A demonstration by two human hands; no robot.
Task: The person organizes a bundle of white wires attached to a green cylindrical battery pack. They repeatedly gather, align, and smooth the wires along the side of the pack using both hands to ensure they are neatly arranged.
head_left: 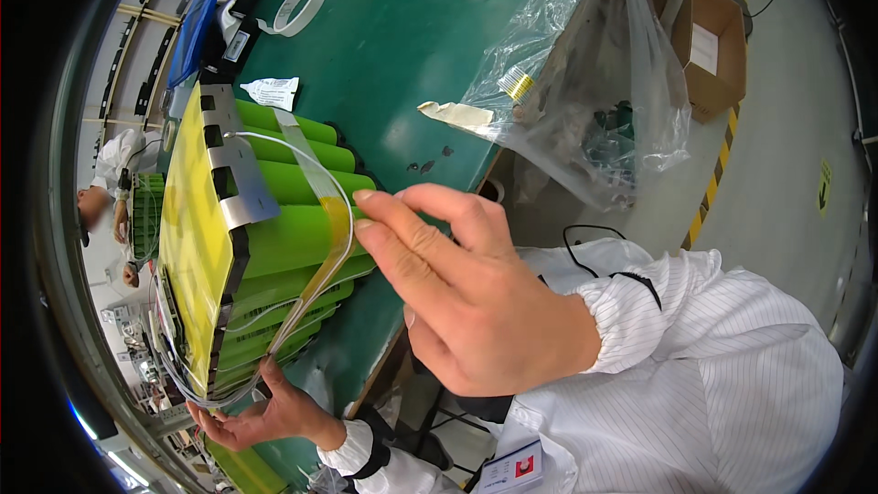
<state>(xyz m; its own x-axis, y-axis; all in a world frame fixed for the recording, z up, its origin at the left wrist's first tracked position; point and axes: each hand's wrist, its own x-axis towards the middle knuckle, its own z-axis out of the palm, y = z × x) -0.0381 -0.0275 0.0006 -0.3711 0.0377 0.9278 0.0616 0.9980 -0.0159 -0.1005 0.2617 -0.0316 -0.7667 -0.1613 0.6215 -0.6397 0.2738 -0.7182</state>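
A battery pack of green cylindrical cells (291, 185) stands on the table, with a yellow sheet (194, 238) on its left face and a metal tab plate (240, 172) at its top edge. A thin white wire (322, 167) arcs over the cells, beside clear tape and an amber tape strip (338, 227). My right hand (485, 293) pinches thumb and fingertips together at this wire, by the amber tape. Low on the pack, my left hand (274, 416) closes its thumb and fingers around the wire bundle (242, 391) at the corner; part of its grip is hidden.
A roll of white tape (300, 9) and a white tube (271, 91) lie on the green table (393, 27). A clear plastic bag (585, 119) hangs over its right edge. Beyond is a cardboard box (712, 50) on the floor. Another person (114, 165) works at the far left.
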